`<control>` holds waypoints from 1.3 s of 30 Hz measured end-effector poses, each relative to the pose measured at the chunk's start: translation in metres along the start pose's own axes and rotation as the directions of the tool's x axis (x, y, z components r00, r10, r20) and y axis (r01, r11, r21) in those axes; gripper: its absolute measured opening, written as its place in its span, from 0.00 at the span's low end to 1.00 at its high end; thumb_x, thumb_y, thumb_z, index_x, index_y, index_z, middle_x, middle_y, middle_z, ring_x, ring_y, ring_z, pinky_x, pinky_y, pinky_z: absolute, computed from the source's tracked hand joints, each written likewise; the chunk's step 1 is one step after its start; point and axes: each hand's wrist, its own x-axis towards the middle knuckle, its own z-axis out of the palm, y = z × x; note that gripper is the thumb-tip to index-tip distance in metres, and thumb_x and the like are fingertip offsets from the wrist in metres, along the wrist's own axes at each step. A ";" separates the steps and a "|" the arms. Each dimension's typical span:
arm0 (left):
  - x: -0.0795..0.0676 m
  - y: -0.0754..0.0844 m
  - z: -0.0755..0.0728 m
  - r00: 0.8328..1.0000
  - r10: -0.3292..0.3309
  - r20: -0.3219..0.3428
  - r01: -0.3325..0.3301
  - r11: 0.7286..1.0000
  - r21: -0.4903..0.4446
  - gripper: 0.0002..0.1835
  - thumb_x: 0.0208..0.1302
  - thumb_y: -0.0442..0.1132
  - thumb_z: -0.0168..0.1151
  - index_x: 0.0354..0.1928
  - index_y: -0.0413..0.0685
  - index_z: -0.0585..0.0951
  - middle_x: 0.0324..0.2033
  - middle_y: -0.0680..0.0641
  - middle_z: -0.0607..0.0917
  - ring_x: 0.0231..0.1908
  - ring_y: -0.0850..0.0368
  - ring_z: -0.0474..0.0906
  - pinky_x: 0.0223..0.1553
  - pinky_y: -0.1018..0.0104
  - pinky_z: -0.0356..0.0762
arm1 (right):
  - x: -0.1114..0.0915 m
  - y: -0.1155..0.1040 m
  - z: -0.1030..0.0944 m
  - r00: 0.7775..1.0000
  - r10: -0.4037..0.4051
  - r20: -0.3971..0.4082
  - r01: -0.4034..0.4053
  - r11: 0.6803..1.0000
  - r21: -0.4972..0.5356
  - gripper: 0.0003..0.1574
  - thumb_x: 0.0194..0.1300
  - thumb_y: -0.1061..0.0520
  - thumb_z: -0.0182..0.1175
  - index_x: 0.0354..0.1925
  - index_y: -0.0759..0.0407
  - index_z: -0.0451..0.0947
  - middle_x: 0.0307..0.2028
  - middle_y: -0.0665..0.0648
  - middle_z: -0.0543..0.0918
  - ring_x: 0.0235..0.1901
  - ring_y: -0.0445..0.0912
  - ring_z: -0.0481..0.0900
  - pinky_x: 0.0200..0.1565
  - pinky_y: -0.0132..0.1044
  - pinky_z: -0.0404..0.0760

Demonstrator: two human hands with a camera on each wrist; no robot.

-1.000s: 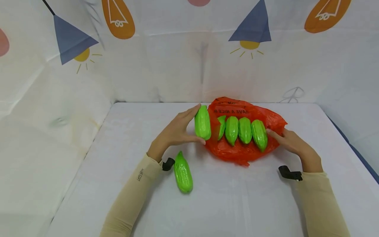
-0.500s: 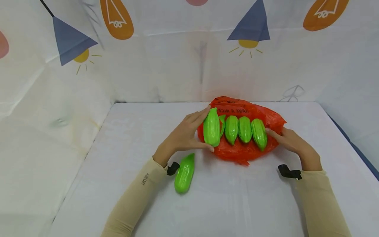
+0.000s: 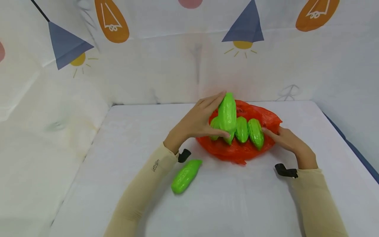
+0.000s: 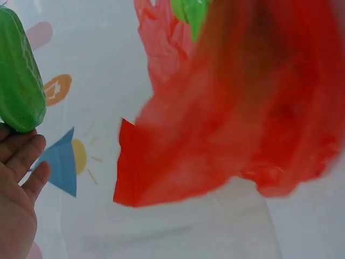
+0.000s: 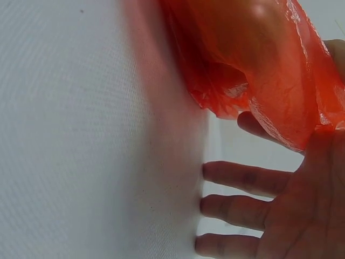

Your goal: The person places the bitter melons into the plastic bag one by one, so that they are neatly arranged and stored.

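Note:
My left hand (image 3: 201,120) holds a shiny green bitter melon (image 3: 227,113) between thumb and fingers, upright over the red plastic bag (image 3: 223,154). In the left wrist view, the fingers touch the lower end of that bumpy bitter melon (image 4: 19,70). Several more green bitter melons (image 3: 242,130) lie in a row on the bag, partly hidden behind the held one. My right hand (image 3: 291,141) pinches the bag's right edge, its thumb beside the rightmost bitter melon (image 3: 256,134). In the right wrist view, the other fingers (image 5: 237,210) extend below the bag (image 5: 280,81).
One loose green bitter melon (image 3: 186,176) lies on the white table (image 3: 231,200), close to the left forearm. A white cloth with printed lamps (image 3: 244,26) hangs behind the table's far edge. Each wrist carries a black camera mount (image 3: 285,171).
My left hand has carried its bitter melon rightward and up over the bag. The loose bitter melon on the table has turned, its tip swinging right. My right hand has kept its place at the bag.

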 end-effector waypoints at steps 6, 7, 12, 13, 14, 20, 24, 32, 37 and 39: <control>0.024 0.015 0.016 0.965 -0.095 0.244 0.092 0.996 0.023 0.67 0.45 0.77 0.65 0.79 0.54 0.43 0.77 0.55 0.50 0.75 0.54 0.53 0.74 0.61 0.55 | -0.001 0.002 0.001 1.000 0.005 -0.007 -0.005 1.000 0.000 0.57 0.69 0.24 0.38 0.69 0.73 0.55 0.58 0.74 0.71 0.58 0.66 0.68 0.58 0.69 0.68; 0.026 0.015 0.021 0.947 -0.117 0.298 0.112 0.993 0.034 0.66 0.46 0.78 0.63 0.79 0.55 0.42 0.77 0.56 0.49 0.75 0.53 0.54 0.74 0.59 0.56 | -0.001 0.003 0.000 1.000 0.005 -0.005 -0.005 1.000 -0.002 0.58 0.69 0.24 0.38 0.69 0.73 0.54 0.59 0.74 0.70 0.58 0.67 0.68 0.59 0.70 0.67; 0.033 0.002 0.044 0.859 -0.236 0.454 0.188 0.971 0.151 0.65 0.48 0.81 0.56 0.79 0.55 0.40 0.78 0.53 0.48 0.75 0.50 0.53 0.74 0.55 0.55 | 0.000 0.002 0.000 1.000 -0.001 0.000 0.001 1.000 -0.009 0.60 0.69 0.24 0.37 0.72 0.73 0.50 0.64 0.76 0.66 0.62 0.69 0.65 0.60 0.72 0.64; 0.034 -0.001 0.048 0.850 -0.256 0.461 0.198 0.965 0.170 0.66 0.48 0.81 0.55 0.79 0.54 0.40 0.78 0.53 0.48 0.75 0.50 0.53 0.75 0.56 0.55 | 0.000 0.001 0.001 1.000 -0.003 0.000 0.003 1.000 -0.010 0.60 0.69 0.24 0.37 0.72 0.73 0.49 0.64 0.76 0.66 0.62 0.69 0.65 0.60 0.72 0.64; 0.035 -0.004 0.051 0.843 -0.271 0.465 0.207 0.961 0.186 0.66 0.48 0.81 0.55 0.79 0.53 0.40 0.78 0.52 0.48 0.75 0.50 0.52 0.75 0.56 0.53 | 0.000 0.001 0.001 1.000 -0.005 -0.001 0.005 1.000 -0.010 0.60 0.69 0.24 0.37 0.72 0.73 0.49 0.64 0.76 0.66 0.62 0.69 0.64 0.60 0.72 0.64; 0.040 -0.017 0.064 0.806 -0.330 0.492 0.264 0.944 0.200 0.66 0.50 0.80 0.55 0.78 0.51 0.37 0.78 0.48 0.46 0.75 0.49 0.52 0.75 0.53 0.53 | -0.001 0.003 0.001 1.000 -0.010 -0.007 0.010 1.000 -0.017 0.59 0.69 0.25 0.37 0.71 0.73 0.50 0.63 0.77 0.67 0.61 0.69 0.66 0.60 0.71 0.65; 0.041 -0.022 0.070 0.782 -0.372 0.500 0.343 0.927 0.153 0.66 0.49 0.79 0.57 0.79 0.55 0.37 0.77 0.48 0.48 0.72 0.48 0.60 0.71 0.52 0.62 | -0.002 0.002 0.000 1.000 -0.017 -0.015 0.017 1.000 -0.014 0.58 0.70 0.25 0.37 0.71 0.73 0.52 0.62 0.76 0.69 0.60 0.68 0.67 0.60 0.70 0.66; 0.039 -0.023 0.071 0.782 -0.369 0.503 0.384 0.920 0.079 0.67 0.49 0.72 0.67 0.78 0.55 0.36 0.77 0.47 0.47 0.71 0.47 0.61 0.69 0.50 0.65 | -0.001 0.001 -0.001 1.000 -0.009 -0.016 0.008 1.000 -0.022 0.58 0.70 0.25 0.37 0.70 0.74 0.52 0.60 0.76 0.70 0.59 0.68 0.68 0.59 0.70 0.67; 0.038 -0.019 0.070 0.775 -0.372 0.511 0.383 0.919 0.089 0.67 0.49 0.71 0.67 0.78 0.55 0.35 0.78 0.47 0.46 0.72 0.48 0.59 0.69 0.51 0.65 | -0.001 0.002 0.000 1.000 -0.013 -0.016 0.012 1.000 -0.018 0.58 0.70 0.25 0.37 0.71 0.74 0.51 0.60 0.75 0.69 0.59 0.68 0.68 0.59 0.70 0.67; 0.038 -0.019 0.071 0.770 -0.372 0.518 0.381 0.920 0.094 0.67 0.49 0.72 0.66 0.78 0.54 0.36 0.78 0.47 0.46 0.73 0.48 0.58 0.70 0.51 0.63 | -0.001 0.002 0.001 1.000 -0.012 -0.014 0.012 1.000 -0.018 0.58 0.70 0.25 0.37 0.71 0.74 0.51 0.60 0.75 0.69 0.60 0.68 0.67 0.59 0.70 0.66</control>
